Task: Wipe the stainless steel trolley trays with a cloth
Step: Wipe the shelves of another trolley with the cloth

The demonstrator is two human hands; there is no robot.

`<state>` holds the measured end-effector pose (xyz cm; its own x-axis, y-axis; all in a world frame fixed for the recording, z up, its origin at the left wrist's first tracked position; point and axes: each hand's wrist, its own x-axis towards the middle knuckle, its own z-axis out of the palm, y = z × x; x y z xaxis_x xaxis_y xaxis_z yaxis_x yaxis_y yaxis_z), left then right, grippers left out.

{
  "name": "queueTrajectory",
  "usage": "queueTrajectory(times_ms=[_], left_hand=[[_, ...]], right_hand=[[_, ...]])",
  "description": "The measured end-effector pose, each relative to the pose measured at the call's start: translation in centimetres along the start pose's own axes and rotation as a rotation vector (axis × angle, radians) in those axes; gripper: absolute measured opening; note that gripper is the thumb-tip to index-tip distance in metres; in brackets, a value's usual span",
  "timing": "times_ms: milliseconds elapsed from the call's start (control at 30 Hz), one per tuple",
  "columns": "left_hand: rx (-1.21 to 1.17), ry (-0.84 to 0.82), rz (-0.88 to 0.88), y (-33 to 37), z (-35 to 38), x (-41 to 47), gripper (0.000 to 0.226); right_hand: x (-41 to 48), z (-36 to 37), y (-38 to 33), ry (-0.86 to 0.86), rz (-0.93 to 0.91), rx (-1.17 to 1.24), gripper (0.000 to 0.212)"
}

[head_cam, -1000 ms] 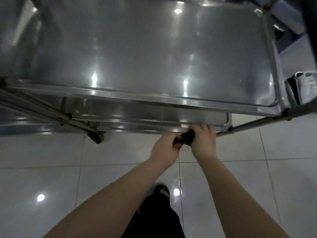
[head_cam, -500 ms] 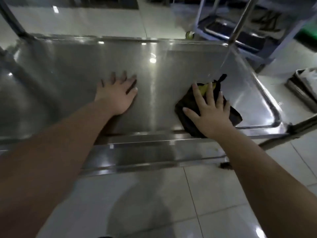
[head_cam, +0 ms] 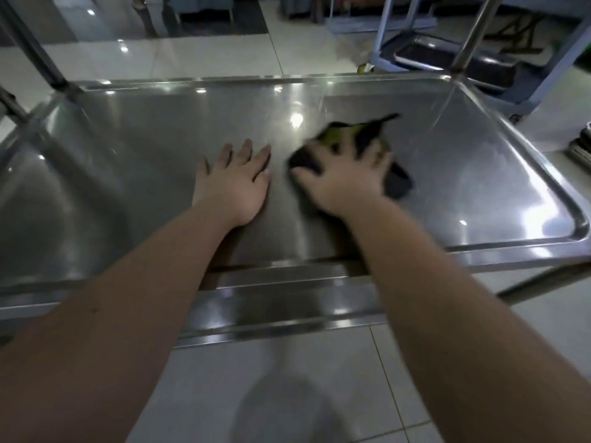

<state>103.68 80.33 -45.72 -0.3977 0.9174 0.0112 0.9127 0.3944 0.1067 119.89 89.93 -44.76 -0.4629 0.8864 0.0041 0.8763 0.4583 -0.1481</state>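
A: Left hand (head_cam: 232,183)?
B: Flat on the top tray (head_cam: 479,193), palm down, fingers spread.
A: Right hand (head_cam: 343,180)?
B: Just beside it, fingers spread, pressing a dark cloth (head_cam: 396,183) with a yellow patch onto the tray. Blurred.
A: Anything else?
B: Lower tray (head_cam: 287,310) edge underneath, pale tiled floor (head_cam: 319,378), post (head_cam: 467,36) at far right corner.

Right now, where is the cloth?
In the head view the dark cloth lies on the top tray, right of centre, under the right hand; the left hand rests flat beside it on the left.
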Motion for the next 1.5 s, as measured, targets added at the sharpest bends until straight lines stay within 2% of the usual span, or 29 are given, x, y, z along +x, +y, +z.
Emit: queueTrajectory(times_ms=[67, 133, 167, 233, 333, 400, 433, 500, 600, 667, 767, 833, 933, 1000, 1100, 1167, 1200, 1267, 1300, 1333, 1400, 1433, 1467, 1500], left_hand=[[-0.019, 0.007, 0.004, -0.6, 0.0, -0.2, 0.053], [-0.022, 0.011, 0.004, -0.8, 0.1, -0.4, 0.052], [-0.016, 0.011, 0.002, -0.8, 0.1, -0.5, 0.052], [-0.009, 0.005, -0.01, -0.6, 0.1, -0.6, 0.052], [-0.008, 0.0, -0.02, -0.1, 0.1, -0.6, 0.052], [-0.006, -0.003, -0.024, 0.1, 0.1, -0.7, 0.052], [-0.003, -0.005, -0.023, 0.2, 0.0, -0.8, 0.051], [-0.003, -0.008, -0.023, 0.3, 0.0, -0.9, 0.051], [0.001, 0.005, -0.017, -0.2, -0.1, -1.1, 0.051], [0.011, -0.01, 0.008, -0.7, -0.2, -1.3, 0.055], [0.013, -0.029, 0.009, -0.8, -0.4, -1.5, 0.056], [-0.01, -0.022, -0.003, -0.4, -0.7, -1.7, 0.055], [-0.04, -0.002, -0.012, 0.0, -0.8, -1.9, 0.052], [-0.056, 0.006, -0.021, 0.1, -0.7, -2.0, 0.05], [-0.017, -0.004, -0.018, 0.2, -0.6, -1.9, 0.053], [-0.006, -0.004, -0.018, 0.3, -0.6, -1.9, 0.054], [-0.019, 0.004, -0.02, 0.3, -0.6, -1.9, 0.053], [-0.053, 0.024, -0.03, 0.3, -0.6, -2.0, 0.052], [-0.067, 0.033, -0.034, 0.3, -0.5, -2.0, 0.052], [-0.077, 0.039, -0.034, 0.3, -0.4, -2.0, 0.053], [-0.086, 0.043, -0.026, 0.3, -0.3, -2.0, 0.054], [-0.087, 0.04, -0.028, 0.2, -0.2, -1.9, 0.054], [-0.083, 0.035, -0.035, 0.3, -0.2, -1.9, 0.054], [-0.072, 0.03, -0.041, 0.3, -0.1, -1.8, 0.055]], right_hand=[[-1.4, 0.8, -4.0, -0.006, -0.196, 0.022, 0.062], [-0.4, 0.0, -1.1, 0.002, -0.235, 0.044, 0.058], [0.6, -0.6, 2.2, 0.021, -0.195, 0.033, 0.058], [1.9, -2.3, 11.0, 0.011, 0.007, 0.037, 0.06], [0.2, -4.4, 22.1, 0.015, 0.425, 0.044, 0.062], [-1.1, -4.8, 22.4, -0.011, 0.563, 0.031, 0.063], [-1.4, -4.7, 20.2, -0.014, 0.564, 0.025, 0.063], [-1.7, -3.4, 13.4, -0.019, 0.401, 0.028, 0.063], [-4.5, 0.1, 0.4, 0.022, -0.076, 0.023, 0.064], [-6.2, 0.5, -4.2, 0.007, -0.235, 0.038, 0.064], [-5.9, 0.0, -4.2, 0.017, -0.219, 0.145, 0.063], [-5.6, -0.7, -3.3, 0.05, -0.224, 0.192, 0.05], [-5.6, -2.7, -2.7, 0.145, -0.238, 0.021, 0.036], [-5.6, -3.9, -2.6, 0.264, -0.243, -0.023, 0.037], [-5.2, -5.2, -3.0, 0.566, -0.4, 0.278, 0.023], [-3.7, -5.9, -3.5, 0.688, -0.387, 0.297, 0.035], [-2.6, -5.9, -3.9, 0.652, -0.305, 0.211, 0.05], [-1.4, -5.5, -4.8, 0.446, -0.088, 0.021, 0.078], [-1.3, -4.9, -5.1, 0.395, -0.044, -0.041, 0.081], [-1.5, -4.4, -5.5, 0.405, -0.056, -0.079, 0.075], [-2.3, -3.4, -5.8, 0.496, -0.189, -0.062, 0.043], [-2.5, -2.7, -5.7, 0.482, -0.287, -0.048, 0.029], [-2.4, -1.8, -5.5, 0.402, -0.375, -0.032, 0.024], [-2.3, -0.9, -5.3, 0.308, -0.404, -0.006, 0.028]])
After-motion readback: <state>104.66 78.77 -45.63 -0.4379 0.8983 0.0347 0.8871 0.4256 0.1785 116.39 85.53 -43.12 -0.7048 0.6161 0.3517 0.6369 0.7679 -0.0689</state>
